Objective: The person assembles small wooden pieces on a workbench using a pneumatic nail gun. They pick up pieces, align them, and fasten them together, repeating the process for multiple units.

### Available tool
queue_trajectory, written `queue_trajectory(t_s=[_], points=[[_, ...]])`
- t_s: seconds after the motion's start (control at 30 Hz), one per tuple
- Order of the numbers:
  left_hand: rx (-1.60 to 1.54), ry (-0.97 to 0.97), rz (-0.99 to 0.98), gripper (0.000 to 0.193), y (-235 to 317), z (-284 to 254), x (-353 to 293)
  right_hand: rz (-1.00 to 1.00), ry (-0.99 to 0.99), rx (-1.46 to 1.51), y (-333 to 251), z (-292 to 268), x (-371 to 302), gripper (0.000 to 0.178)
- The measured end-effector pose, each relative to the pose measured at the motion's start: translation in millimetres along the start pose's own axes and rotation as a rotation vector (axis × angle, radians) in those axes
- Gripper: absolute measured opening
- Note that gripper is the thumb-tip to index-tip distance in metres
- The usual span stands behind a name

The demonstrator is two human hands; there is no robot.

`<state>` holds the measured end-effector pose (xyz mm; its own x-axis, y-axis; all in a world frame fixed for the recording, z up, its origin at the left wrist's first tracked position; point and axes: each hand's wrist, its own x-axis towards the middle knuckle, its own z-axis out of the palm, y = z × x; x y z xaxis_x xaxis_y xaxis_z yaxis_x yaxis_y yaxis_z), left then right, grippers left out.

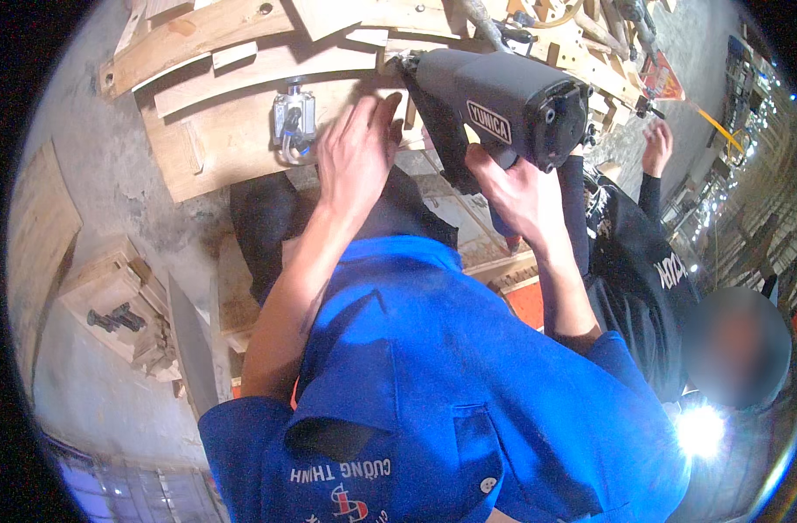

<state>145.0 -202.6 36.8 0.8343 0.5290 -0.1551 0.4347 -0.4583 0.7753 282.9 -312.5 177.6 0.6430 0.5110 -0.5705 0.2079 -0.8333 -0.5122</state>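
My right hand (525,192) is wrapped round the handle of a grey and black nail gun (468,83), whose nose end points toward the wooden parts on the bench. Left of the tool, my left hand (355,148) rests at the edge of a wooden board (228,148). Its fingers reach forward and look partly spread; the contact under the fingertips is hidden. Curved wooden strips (267,78) lie along the far side of the board. A small metal cylinder with a hose fitting (294,118) is mounted on the board beside my left hand.
A co-worker in black (634,288) is close on my right, one hand (657,148) raised. Stacked wood pieces (124,305) with a black tool (115,319) stand low on the left. More wooden parts (581,44) and hoses fill the far right of the bench.
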Motion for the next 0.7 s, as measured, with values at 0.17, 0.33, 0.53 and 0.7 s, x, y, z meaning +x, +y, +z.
queue_trajectory(t_s=[0.17, 0.33, 0.53, 0.7], points=[[0.154, 0.073, 0.227, 0.029, -1, 14, 32, 0.12, 0.077, 0.025, 3, -12, -25, 0.042], [0.32, 0.14, 0.443, 0.026, 7, 33, 60, 0.274, 0.131, 0.133, 3, -31, -46, 0.031], [0.527, -0.04, 0.512, 0.023, -1, 30, 79, 0.458, 0.069, 0.185, -3, -61, -50, 0.027], [-0.044, -0.108, 0.284, 0.033, 61, -50, 78, 0.212, 0.17, 0.96, -13, -99, -45, 0.026]])
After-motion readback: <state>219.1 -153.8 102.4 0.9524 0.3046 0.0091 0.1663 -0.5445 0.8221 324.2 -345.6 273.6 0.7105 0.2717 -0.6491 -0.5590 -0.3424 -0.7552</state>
